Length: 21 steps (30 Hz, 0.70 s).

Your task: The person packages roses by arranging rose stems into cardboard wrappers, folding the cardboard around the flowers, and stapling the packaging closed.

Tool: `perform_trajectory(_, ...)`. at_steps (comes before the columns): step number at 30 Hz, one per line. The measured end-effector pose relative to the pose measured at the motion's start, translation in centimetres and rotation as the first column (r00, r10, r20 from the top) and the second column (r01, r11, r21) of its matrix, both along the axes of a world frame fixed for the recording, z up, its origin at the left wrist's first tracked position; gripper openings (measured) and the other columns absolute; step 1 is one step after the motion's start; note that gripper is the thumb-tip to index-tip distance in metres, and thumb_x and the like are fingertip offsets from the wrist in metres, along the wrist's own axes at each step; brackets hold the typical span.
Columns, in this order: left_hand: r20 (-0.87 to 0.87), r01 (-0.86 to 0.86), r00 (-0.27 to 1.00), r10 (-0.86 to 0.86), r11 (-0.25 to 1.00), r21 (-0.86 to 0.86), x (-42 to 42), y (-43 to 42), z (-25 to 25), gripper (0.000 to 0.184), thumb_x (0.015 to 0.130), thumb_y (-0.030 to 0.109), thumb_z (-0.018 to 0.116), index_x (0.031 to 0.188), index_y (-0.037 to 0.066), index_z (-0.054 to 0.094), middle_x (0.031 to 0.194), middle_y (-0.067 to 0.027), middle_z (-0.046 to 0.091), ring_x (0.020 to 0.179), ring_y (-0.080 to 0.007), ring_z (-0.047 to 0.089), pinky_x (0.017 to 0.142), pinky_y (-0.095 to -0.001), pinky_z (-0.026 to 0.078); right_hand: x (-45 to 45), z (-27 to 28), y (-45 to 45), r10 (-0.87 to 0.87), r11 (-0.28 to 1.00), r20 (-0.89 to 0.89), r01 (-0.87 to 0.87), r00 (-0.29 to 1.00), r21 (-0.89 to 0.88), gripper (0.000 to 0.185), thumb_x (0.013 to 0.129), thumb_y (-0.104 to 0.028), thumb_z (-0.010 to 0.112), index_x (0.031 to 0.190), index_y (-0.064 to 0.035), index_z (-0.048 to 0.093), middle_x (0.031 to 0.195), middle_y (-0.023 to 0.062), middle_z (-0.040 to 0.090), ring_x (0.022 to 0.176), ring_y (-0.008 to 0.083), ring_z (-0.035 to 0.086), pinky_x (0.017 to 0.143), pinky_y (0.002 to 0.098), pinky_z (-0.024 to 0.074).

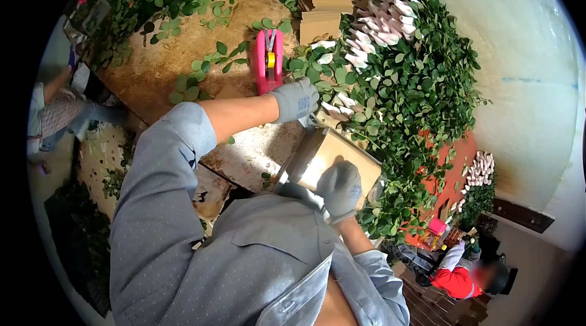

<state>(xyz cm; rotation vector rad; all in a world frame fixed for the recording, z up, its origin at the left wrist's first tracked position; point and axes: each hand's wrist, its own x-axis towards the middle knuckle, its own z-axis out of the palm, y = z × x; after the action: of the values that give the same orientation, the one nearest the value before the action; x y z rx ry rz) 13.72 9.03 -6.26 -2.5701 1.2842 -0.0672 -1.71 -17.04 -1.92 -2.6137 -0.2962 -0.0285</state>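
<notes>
My left hand (296, 100), in a grey glove, is closed with curled fingers beside the base of a pink tape dispenser (261, 64) with a yellow roll. It is near the upper corner of a metal frame; whatever it grips is too small to tell. A brown cardboard sheet (317, 158) lies in the frame. My right hand (340, 192), also gloved in grey, rests low on the cardboard, its fingers fairly flat. Right above the frame are pale rose heads in white wrapping (342, 106) with green leaves.
Leafy stems with wrapped blooms (384, 27) are heaped along the right. Cardboard stacks (320, 15) stand at the top. Loose leaves (189, 85) lie on the wooden table (137, 76). One person (55, 112) is at far left, another in red (458, 280) at lower right.
</notes>
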Motion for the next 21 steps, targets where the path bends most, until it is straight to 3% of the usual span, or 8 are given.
perform_trajectory(4, -0.13, 0.075, 0.987, -0.09, 0.991, -0.113, 0.8, -0.2, -0.6, 0.019, 0.092, 0.02, 0.059, 0.108, 0.012, 0.067, 0.105, -0.0032, 0.064, 0.105, -0.0228, 0.061, 0.089, -0.0396, 0.046, 0.3, 0.2, 0.2, 0.029, 0.999, 0.131, -0.031, 0.991, 0.009, 0.013, 0.096, -0.014, 0.061, 0.099, -0.0022, 0.055, 0.087, 0.0193, 0.06, 0.078, 0.0405, 0.059, 0.071, 0.0487, 0.0464)
perform_trajectory(6, -0.146, 0.087, 0.983, -0.111, 0.983, -0.159, 1.4, -0.1, -1.0, 0.019, 0.092, 0.019, 0.058, 0.107, 0.012, 0.067, 0.104, -0.0035, 0.065, 0.105, -0.0231, 0.061, 0.088, -0.0392, 0.046, 0.0, 0.2, -0.1, 0.01, 1.0, -0.008, -0.01, 1.0, -0.029, 0.03, 0.093, -0.019, 0.06, 0.115, 0.0011, 0.055, 0.1, 0.0223, 0.06, 0.093, 0.0427, 0.059, 0.082, 0.0511, 0.0481)
perform_trajectory(11, -0.294, -0.002, 0.956, -0.017, 0.998, -0.064, 1.7, -0.8, 0.1, 0.016, 0.09, 0.018, 0.058, 0.101, 0.011, 0.069, 0.099, -0.0055, 0.066, 0.095, -0.0258, 0.064, 0.084, -0.0395, 0.049, 0.0, 0.1, -0.3, 0.016, 0.998, 0.007, -0.015, 1.0, -0.059, 0.03, 0.093, -0.018, 0.06, 0.115, 0.0018, 0.055, 0.099, 0.023, 0.06, 0.093, 0.0432, 0.059, 0.083, 0.0514, 0.0479)
perform_trajectory(13, -0.266, -0.017, 0.964, 0.005, 0.999, -0.043, 0.6, -1.4, 0.8, 0.017, 0.091, 0.02, 0.059, 0.1, 0.009, 0.07, 0.1, -0.0053, 0.067, 0.093, -0.0255, 0.065, 0.085, -0.0407, 0.049, -0.1, 0.0, -0.3, 0.028, 0.996, -0.004, -0.029, 1.0, -0.089, 0.029, 0.093, -0.018, 0.06, 0.114, 0.0013, 0.056, 0.099, 0.0228, 0.06, 0.093, 0.0432, 0.059, 0.082, 0.0514, 0.048)
perform_trajectory(16, 0.102, -0.016, 0.995, 0.011, 0.999, 0.047, -2.3, -1.9, 1.4, 0.025, 0.095, 0.024, 0.057, 0.107, 0.007, 0.071, 0.103, -0.0069, 0.067, 0.097, -0.0261, 0.064, 0.092, -0.0465, 0.045, -0.1, -0.8, -0.6, 0.014, 1.0, 0.026, -0.015, 1.0, 0.023, 0.023, 0.093, -0.016, 0.061, 0.109, -0.0003, 0.057, 0.095, 0.0216, 0.062, 0.088, 0.0429, 0.06, 0.081, 0.0506, 0.0486)
perform_trajectory(19, 0.161, -0.062, 0.986, 0.05, 0.996, 0.072, -5.4, -0.3, 1.9, 0.028, 0.096, 0.025, 0.056, 0.112, 0.007, 0.07, 0.104, -0.008, 0.067, 0.099, -0.0262, 0.063, 0.093, -0.0459, 0.044, -0.1, -0.7, -0.5, 0.004, 0.999, 0.017, -0.005, 1.0, 0.044, 0.02, 0.094, -0.015, 0.061, 0.107, -0.0001, 0.058, 0.096, 0.0217, 0.062, 0.087, 0.0423, 0.061, 0.08, 0.0496, 0.0493)
perform_trajectory(21, 0.068, -0.096, 0.993, 0.093, 0.995, 0.041, -8.4, 0.9, 1.9, 0.027, 0.097, 0.026, 0.055, 0.11, 0.008, 0.069, 0.102, -0.0069, 0.066, 0.098, -0.0251, 0.061, 0.094, -0.046, 0.044, -0.2, -0.5, -0.3, 0.026, 0.999, 0.034, -0.027, 0.999, 0.029, 0.018, 0.095, -0.014, 0.061, 0.106, -0.0001, 0.058, 0.095, 0.0212, 0.062, 0.086, 0.0412, 0.061, 0.079, 0.048, 0.0498)
